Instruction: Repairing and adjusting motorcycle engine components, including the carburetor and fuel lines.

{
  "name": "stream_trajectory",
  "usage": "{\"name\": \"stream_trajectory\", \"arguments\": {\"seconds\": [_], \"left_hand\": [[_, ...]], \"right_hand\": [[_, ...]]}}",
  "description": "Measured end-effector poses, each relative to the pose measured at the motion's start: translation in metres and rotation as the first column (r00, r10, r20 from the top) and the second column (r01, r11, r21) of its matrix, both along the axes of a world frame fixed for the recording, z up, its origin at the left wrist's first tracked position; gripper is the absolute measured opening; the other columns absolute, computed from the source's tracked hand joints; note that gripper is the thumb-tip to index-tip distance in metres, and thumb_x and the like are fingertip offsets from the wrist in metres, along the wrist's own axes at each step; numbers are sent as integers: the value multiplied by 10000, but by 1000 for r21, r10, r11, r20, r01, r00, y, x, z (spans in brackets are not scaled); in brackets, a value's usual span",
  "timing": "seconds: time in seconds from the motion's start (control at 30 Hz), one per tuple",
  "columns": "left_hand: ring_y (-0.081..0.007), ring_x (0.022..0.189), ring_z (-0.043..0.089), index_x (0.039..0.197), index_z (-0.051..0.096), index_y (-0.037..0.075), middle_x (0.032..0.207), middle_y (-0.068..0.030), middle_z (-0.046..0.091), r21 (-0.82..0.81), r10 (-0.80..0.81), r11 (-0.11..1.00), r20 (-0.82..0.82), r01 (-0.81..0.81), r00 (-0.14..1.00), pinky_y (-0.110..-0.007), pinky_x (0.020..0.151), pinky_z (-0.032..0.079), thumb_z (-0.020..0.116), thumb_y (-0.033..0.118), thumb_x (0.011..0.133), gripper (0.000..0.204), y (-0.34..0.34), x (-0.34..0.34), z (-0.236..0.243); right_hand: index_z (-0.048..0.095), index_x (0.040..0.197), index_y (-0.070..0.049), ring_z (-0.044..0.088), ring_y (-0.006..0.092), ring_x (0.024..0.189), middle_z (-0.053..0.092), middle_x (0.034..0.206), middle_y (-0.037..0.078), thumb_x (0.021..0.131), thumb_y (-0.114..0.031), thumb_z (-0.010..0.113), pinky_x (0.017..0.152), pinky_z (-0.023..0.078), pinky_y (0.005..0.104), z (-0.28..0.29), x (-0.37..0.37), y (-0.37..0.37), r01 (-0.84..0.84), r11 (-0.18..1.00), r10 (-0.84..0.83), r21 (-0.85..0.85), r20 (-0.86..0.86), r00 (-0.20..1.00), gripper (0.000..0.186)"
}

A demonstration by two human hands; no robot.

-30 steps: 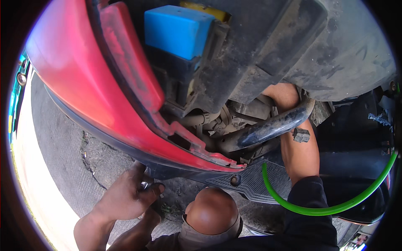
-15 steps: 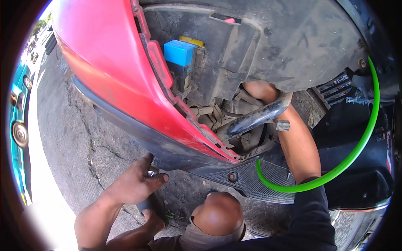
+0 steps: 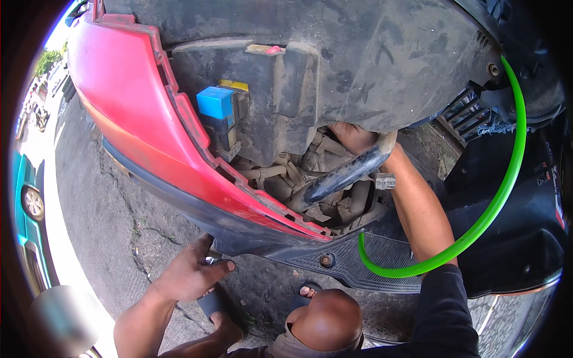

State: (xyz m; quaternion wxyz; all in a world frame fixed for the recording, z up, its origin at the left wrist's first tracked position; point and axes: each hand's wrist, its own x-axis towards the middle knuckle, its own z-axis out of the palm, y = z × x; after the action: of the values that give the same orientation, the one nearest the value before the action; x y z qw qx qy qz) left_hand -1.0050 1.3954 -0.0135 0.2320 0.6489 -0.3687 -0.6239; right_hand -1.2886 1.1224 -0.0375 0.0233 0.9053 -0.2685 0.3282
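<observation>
A scooter with a red body panel (image 3: 137,89) stands in front of me, its inner parts exposed. My left hand (image 3: 190,271) is at the dark lower edge of that panel. Its index finger reaches to the edge and the thumb sticks out apart. A small shiny metal part (image 3: 209,260) shows between them; the other fingers are mostly hidden. My right hand (image 3: 353,138) reaches behind a black frame tube (image 3: 349,174), into the space under the dark plastic underside (image 3: 382,65). Its fingers are out of sight. Beside that forearm hangs a grey connector (image 3: 385,181).
A blue-topped block (image 3: 215,102) and a yellow piece (image 3: 233,85) sit inside the body. A bright green curved tube (image 3: 507,182) loops across my right arm. The ribbed footboard (image 3: 382,253) lies below. My bent knee (image 3: 328,316) is close beneath. A teal vehicle (image 3: 28,200) stands far left.
My view has shifted, so the scooter's upper parts appear further left and lower. Both hands stay at about the same spots on the scooter. More of my sandalled feet shows.
</observation>
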Motion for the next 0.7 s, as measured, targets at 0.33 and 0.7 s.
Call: {"name": "stream_trajectory", "arguments": {"seconds": [0.33, 0.7], "left_hand": [[-64, 593, 473, 1354, 541, -27, 750, 32, 529, 85, 3, 996, 79, -10, 997, -260, 504, 334, 754, 116, 936, 490, 0, 0, 2], [-63, 578, 478, 1347, 548, -10, 732, 33, 524, -2, -25, 1000, 31, 25, 999, -247, 498, 342, 756, 108, 922, 488, 1, 6, -10]], "right_hand": [[741, 1207, -113, 684, 344, 1146, 752, 1194, 110, 1037, -302, 622, 970, 533, 456, 5, -2, 3, 140, 983, -117, 118, -183, 976, 281], [750, 1059, -67, 710, 344, 1022, 761, 1049, 142, 979, -210, 583, 902, 549, 465, -8, 29, 1, 206, 977, -210, 62, 66, 976, 234]]}}
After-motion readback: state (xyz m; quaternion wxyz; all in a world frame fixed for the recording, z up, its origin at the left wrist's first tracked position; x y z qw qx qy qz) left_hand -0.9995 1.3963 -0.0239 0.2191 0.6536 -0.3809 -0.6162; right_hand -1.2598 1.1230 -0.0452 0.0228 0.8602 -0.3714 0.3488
